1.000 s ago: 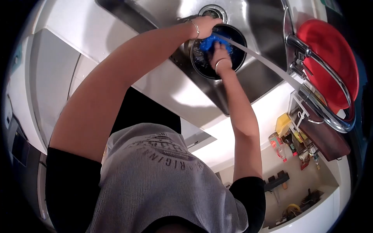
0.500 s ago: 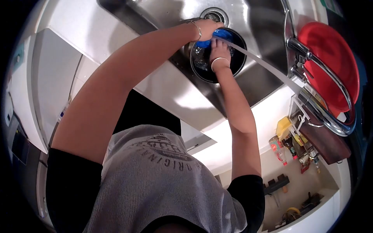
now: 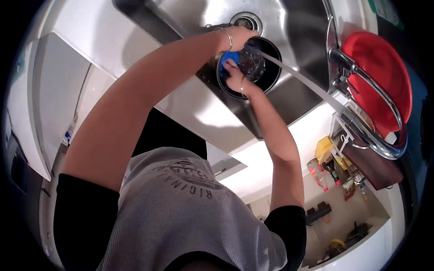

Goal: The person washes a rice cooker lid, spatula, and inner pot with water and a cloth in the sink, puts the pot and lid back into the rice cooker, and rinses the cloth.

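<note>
A dark round pot [image 3: 270, 70] sits tilted in the steel sink, with water moving inside it. My left hand [image 3: 239, 38] is closed on the pot's far rim, its fingertips partly hidden. Inside the pot, my right hand [image 3: 236, 77] has its fingers curled against a blue cloth [image 3: 229, 57] at the left inner wall. Whether this blue piece is a cloth or a soft sponge is hard to make out. From the chrome faucet [image 3: 357, 124], a stream of water falls into the pot.
The sink [image 3: 307, 27] has a drain [image 3: 246, 21] just beyond the pot. A red basin [image 3: 379, 77] leans behind the faucet at right. Nearer me hang a yellow item [image 3: 323, 150] and a bottle [image 3: 318, 174]. White counter [image 3: 199, 101] borders the sink's near side.
My right hand has swept left inside the pot, and the blue cloth has gone from the far side to the left wall. My left hand stays at the rim.
</note>
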A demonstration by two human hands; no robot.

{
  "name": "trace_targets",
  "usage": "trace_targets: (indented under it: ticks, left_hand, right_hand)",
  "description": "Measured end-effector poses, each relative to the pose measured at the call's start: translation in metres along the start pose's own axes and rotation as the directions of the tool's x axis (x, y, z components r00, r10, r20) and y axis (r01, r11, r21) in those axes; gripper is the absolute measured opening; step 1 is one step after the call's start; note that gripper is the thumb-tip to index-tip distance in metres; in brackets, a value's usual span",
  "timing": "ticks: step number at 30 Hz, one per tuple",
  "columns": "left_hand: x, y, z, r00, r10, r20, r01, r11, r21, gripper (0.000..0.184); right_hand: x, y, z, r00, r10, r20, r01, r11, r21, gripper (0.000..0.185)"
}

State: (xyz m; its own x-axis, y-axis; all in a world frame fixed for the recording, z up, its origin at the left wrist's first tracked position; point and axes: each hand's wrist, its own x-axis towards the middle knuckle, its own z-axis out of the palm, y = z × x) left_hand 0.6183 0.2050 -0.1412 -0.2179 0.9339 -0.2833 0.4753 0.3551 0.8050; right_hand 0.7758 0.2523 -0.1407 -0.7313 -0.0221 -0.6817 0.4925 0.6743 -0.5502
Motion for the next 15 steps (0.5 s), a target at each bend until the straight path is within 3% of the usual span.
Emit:
trace_targets:
  ticks: [2, 3, 4, 6, 8, 9, 12, 15]
  left_hand:
    - [0.0, -0.002, 0.002, 1.0, 0.007, 0.009, -0.007, 1.0, 0.0, 0.049]
    - [0.001, -0.002, 0.001, 1.0, -0.004, 0.02, 0.005, 1.0, -0.01, 0.049]
    - [0.003, -0.002, -0.001, 0.999, -0.016, 0.028, 0.016, 1.0, -0.019, 0.049]
    - [0.0, 0.002, -0.008, 0.999, -0.031, 0.036, 0.032, 0.999, -0.027, 0.049]
    - [-0.003, 0.004, -0.009, 0.999, -0.021, 0.036, 0.022, 0.999, -0.025, 0.05]
    - [-0.001, 0.003, -0.009, 1.0, -0.014, 0.027, 0.015, 1.0, -0.017, 0.051]
    - [-0.001, 0.002, -0.005, 1.0, 0.002, 0.009, -0.002, 1.0, 0.001, 0.053]
    - [-0.002, 0.003, -0.006, 1.0, -0.012, 0.026, 0.012, 1.0, 0.016, 0.055]
  right_hand:
    - [0.012, -0.011, -0.003, 0.998, -0.038, -0.055, 0.03, 0.99, -0.139, 0.055]
    - [0.009, -0.029, -0.024, 0.999, 0.037, -0.036, -0.045, 0.964, -0.261, 0.054]
    - [0.018, -0.009, -0.018, 0.984, -0.044, -0.172, -0.031, 0.911, -0.412, 0.049]
    - [0.018, 0.0, -0.041, 0.987, 0.159, -0.017, -0.145, 0.846, -0.514, 0.045]
    - [0.014, 0.027, -0.033, 0.972, 0.093, -0.216, -0.2, 0.812, -0.548, 0.045]
    - [0.008, 0.029, -0.031, 0.943, 0.033, -0.33, -0.233, 0.774, -0.589, 0.037]
    - [-0.007, 0.021, -0.026, 0.924, 0.27, -0.269, -0.38, 0.706, -0.597, 0.037]
    - [-0.008, 0.006, -0.024, 0.898, 0.435, 0.059, -0.332, 0.762, -0.556, 0.044]
